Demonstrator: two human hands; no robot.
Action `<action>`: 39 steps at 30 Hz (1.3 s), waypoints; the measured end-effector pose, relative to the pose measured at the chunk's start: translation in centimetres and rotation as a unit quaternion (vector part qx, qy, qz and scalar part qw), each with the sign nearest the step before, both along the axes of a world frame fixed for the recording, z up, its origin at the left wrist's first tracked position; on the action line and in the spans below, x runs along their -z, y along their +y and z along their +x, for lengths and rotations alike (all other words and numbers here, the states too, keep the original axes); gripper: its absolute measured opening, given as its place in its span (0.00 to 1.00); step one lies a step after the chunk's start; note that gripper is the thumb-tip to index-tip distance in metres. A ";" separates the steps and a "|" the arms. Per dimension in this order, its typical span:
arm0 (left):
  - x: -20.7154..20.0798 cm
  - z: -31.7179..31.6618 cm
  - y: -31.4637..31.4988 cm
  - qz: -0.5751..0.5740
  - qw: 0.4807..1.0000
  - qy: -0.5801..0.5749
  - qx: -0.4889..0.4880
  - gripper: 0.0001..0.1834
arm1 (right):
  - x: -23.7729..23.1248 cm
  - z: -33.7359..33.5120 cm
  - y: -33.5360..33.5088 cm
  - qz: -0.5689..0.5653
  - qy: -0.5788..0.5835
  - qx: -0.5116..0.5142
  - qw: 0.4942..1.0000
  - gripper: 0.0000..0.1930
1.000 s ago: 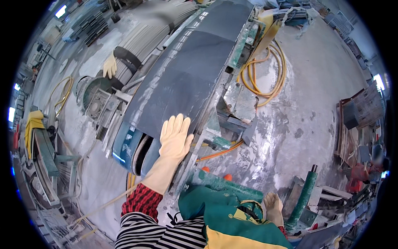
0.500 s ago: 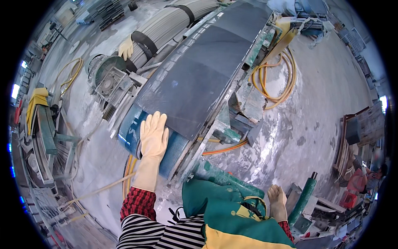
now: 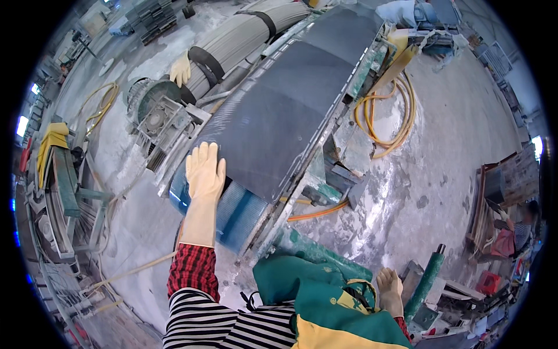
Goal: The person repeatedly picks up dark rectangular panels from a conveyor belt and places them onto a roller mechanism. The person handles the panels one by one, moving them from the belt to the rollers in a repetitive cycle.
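Observation:
My left hand point(image 3: 204, 170), in a pale rubber glove, lies flat with fingers together on the near left corner of a large dark stone slab point(image 3: 285, 110). The slab rests on a conveyor machine with a blue ribbed roller point(image 3: 238, 212) under its near end. My right hand point(image 3: 389, 286), also gloved, hangs low by my green and yellow apron, next to a green cylinder point(image 3: 427, 278). Whether it holds anything is hidden.
An electric motor and gearbox point(image 3: 154, 113) stand left of the slab. Yellow hoses point(image 3: 395, 122) coil on the dusty floor to the right. A spare glove point(image 3: 181, 70) lies on a grey pipe bundle point(image 3: 244, 32). A person point(image 3: 520, 224) sits at the far right.
My left hand has slid leftward along the slab's near edge, from its middle to the left corner. The view has turned a little with it.

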State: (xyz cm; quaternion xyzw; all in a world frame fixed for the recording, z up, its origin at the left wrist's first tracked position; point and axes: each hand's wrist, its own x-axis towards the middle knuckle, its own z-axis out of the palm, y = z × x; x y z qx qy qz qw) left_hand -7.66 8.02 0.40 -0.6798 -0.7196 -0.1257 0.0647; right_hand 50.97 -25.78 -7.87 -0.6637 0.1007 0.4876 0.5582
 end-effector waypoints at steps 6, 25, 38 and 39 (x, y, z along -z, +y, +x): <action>0.3 2.0 0.3 -0.002 0.999 -0.031 0.009 0.28 | 2.6 2.4 -3.0 0.182 0.126 -0.118 0.968 0.22; -1.6 -2.0 5.6 -0.023 0.998 0.015 -0.052 0.28 | 0.2 0.3 1.2 -0.008 -0.006 -0.026 1.000 0.19; -3.5 -6.1 0.0 -0.048 0.998 0.038 0.017 0.28 | -0.1 -0.6 3.2 0.087 0.069 -0.064 0.992 0.19; -3.7 -6.4 -0.8 -0.074 0.997 0.030 -0.004 0.29 | 0.5 -0.4 2.7 0.070 0.060 -0.054 0.994 0.18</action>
